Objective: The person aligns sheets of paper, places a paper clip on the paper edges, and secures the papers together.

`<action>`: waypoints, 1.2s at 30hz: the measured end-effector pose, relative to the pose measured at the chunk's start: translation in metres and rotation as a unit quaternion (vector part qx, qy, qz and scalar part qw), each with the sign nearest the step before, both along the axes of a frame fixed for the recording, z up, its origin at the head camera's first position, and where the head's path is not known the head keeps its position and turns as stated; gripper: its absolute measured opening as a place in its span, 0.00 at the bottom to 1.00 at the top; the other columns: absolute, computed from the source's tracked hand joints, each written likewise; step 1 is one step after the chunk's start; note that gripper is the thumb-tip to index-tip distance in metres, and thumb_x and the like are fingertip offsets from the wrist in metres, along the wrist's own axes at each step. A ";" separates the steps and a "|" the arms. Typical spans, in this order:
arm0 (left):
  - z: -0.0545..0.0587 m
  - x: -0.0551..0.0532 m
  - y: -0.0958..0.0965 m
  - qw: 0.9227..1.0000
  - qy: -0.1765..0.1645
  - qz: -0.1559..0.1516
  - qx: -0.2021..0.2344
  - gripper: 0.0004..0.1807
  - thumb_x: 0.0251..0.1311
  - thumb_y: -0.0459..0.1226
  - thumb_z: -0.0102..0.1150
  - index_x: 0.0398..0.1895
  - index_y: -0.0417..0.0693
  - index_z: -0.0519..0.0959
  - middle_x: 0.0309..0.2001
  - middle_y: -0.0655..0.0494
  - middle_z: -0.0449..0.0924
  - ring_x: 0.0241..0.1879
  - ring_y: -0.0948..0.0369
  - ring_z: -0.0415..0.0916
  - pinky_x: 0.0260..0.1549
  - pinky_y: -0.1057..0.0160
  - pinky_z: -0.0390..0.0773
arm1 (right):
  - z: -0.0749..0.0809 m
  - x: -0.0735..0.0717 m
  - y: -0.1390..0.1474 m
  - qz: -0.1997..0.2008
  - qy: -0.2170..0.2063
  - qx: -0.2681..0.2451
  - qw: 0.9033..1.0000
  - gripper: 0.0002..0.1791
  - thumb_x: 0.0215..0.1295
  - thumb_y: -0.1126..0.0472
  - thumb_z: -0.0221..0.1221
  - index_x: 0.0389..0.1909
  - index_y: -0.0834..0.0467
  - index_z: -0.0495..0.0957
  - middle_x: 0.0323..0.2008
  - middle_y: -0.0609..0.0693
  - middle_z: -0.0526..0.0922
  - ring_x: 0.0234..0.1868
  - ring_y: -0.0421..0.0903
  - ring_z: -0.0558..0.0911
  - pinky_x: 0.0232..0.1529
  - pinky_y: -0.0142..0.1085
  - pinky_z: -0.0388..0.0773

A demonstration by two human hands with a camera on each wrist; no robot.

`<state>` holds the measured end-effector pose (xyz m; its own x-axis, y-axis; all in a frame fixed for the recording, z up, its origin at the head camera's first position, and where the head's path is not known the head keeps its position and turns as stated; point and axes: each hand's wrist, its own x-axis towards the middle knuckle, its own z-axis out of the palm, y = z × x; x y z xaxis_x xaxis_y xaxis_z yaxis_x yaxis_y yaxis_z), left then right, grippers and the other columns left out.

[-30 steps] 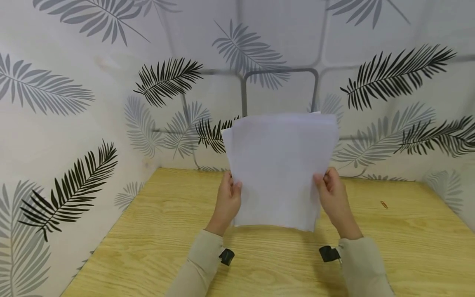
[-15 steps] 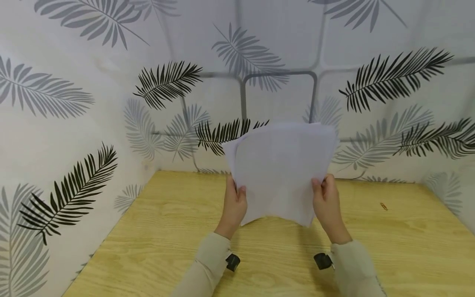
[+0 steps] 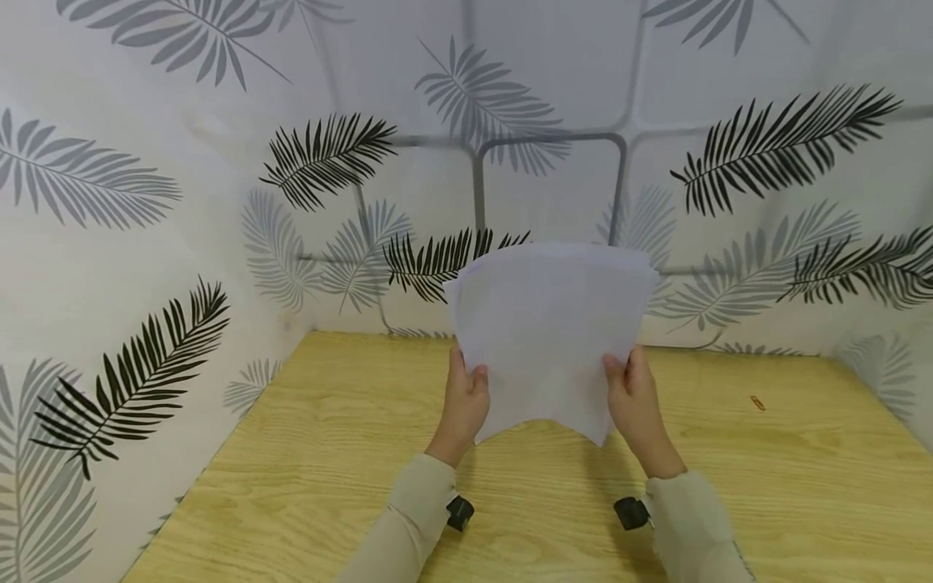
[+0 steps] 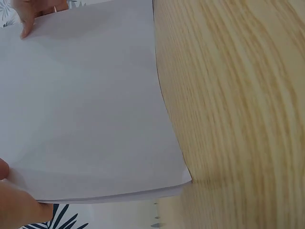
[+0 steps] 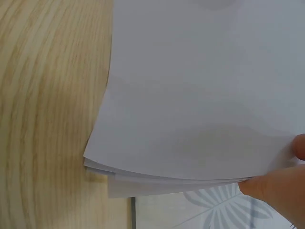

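Several white sheets of paper stand upright as a loose stack, bowed so that the lower edge arches in the middle. My left hand grips the stack's left edge, its thumb on the near face. On the opposite edge my right hand pinches the paper the same way. In the right wrist view the sheets lie slightly out of line at a lower corner. The left wrist view shows the near sheet blank, its lower corner by the tabletop; whether it touches cannot be told. Fingers behind the stack are mostly hidden.
A small orange-red paper clip lies on the wood-grain table, right of the paper. Behind the table rises a wall with leaf prints. Each sleeve carries a small black device, such as the left one.
The stack has come down a little, and both hands have drawn closer together. The paper now bows more, with its lower edge arched. Both hands keep their hold.
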<state>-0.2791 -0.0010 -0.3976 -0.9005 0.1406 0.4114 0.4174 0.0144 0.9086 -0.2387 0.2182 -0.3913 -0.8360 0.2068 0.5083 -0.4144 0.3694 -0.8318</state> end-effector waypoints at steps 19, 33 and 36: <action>-0.001 0.001 0.001 0.999 -0.002 0.035 -0.025 0.19 0.67 0.29 0.49 0.58 0.35 0.58 0.59 0.36 0.65 0.63 0.43 0.62 0.61 0.41 0.60 | -0.007 -0.006 0.006 0.032 -0.078 0.000 0.996 0.26 0.74 0.60 0.51 0.63 0.69 0.54 0.58 0.69 0.65 0.60 0.62 0.67 0.59 0.56 0.64; 0.043 -0.005 -0.024 0.994 0.112 -0.003 -0.011 0.10 0.71 0.29 0.44 0.50 0.31 0.62 0.42 0.37 0.72 0.37 0.56 0.68 0.35 0.67 0.68 | 0.037 -0.012 0.029 0.117 0.005 0.015 0.993 0.20 0.71 0.61 0.55 0.61 0.59 0.65 0.49 0.52 0.76 0.45 0.41 0.80 0.40 0.34 0.79; 0.053 0.003 -0.026 0.994 0.105 -0.035 0.013 0.11 0.72 0.28 0.43 0.52 0.29 0.64 0.42 0.35 0.72 0.39 0.55 0.71 0.37 0.64 0.71 | 0.040 -0.012 0.030 0.106 -0.017 -0.009 0.994 0.21 0.70 0.59 0.56 0.61 0.56 0.66 0.48 0.47 0.77 0.45 0.40 0.80 0.41 0.31 0.78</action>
<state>-0.2764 -0.0269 -0.3446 -0.7832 0.1875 0.5928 0.5963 -0.0432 0.8016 -0.2504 0.2479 -0.3518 -0.8784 0.0333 0.4768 -0.4527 0.2624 -0.8522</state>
